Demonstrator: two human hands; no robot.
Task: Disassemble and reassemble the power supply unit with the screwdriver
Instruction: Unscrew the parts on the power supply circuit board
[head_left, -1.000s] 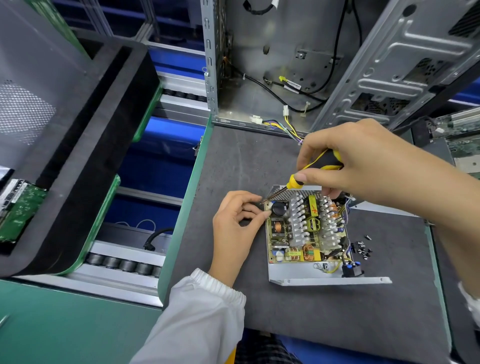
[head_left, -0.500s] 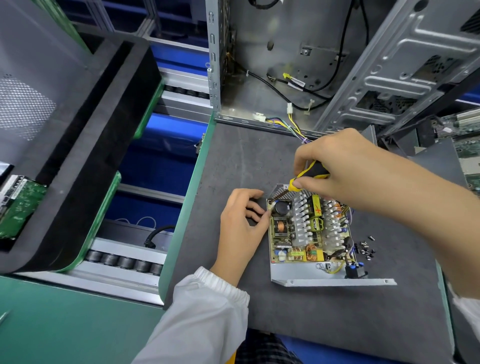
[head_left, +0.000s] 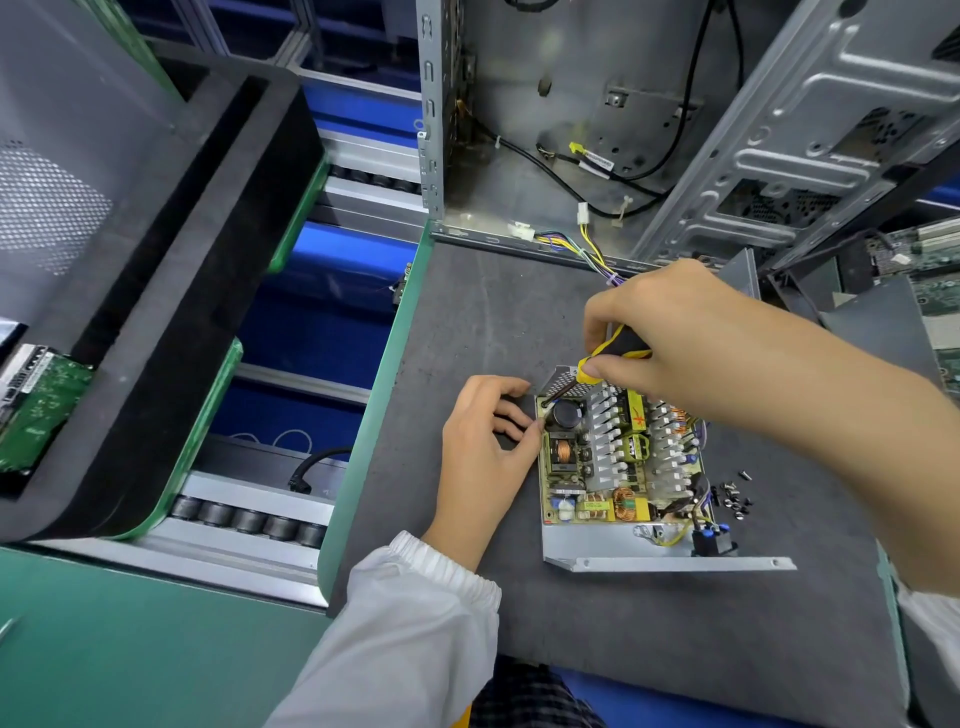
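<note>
The opened power supply unit (head_left: 618, 467) lies on the dark grey mat, its circuit board with heat sinks and coils exposed in a metal base. My right hand (head_left: 670, 338) grips a yellow-and-black screwdriver (head_left: 610, 351), whose tip sits at the board's far left corner. My left hand (head_left: 485, 441) rests on the mat against the unit's left edge, fingers curled, thumb and fingertips touching the board corner. A small heap of loose screws (head_left: 732, 499) lies just right of the unit.
An open computer case (head_left: 597, 130) with loose cables stands behind the mat (head_left: 467, 322). Another metal chassis panel (head_left: 831, 130) leans at the back right. At left sits a black foam tray (head_left: 156, 312) holding a green circuit board (head_left: 36, 410), over a roller conveyor (head_left: 249, 519).
The view has shifted slightly. My right hand with the screwdriver has moved a little up and left, the tip staying at the board's corner. My left hand stays at the unit's left edge.
</note>
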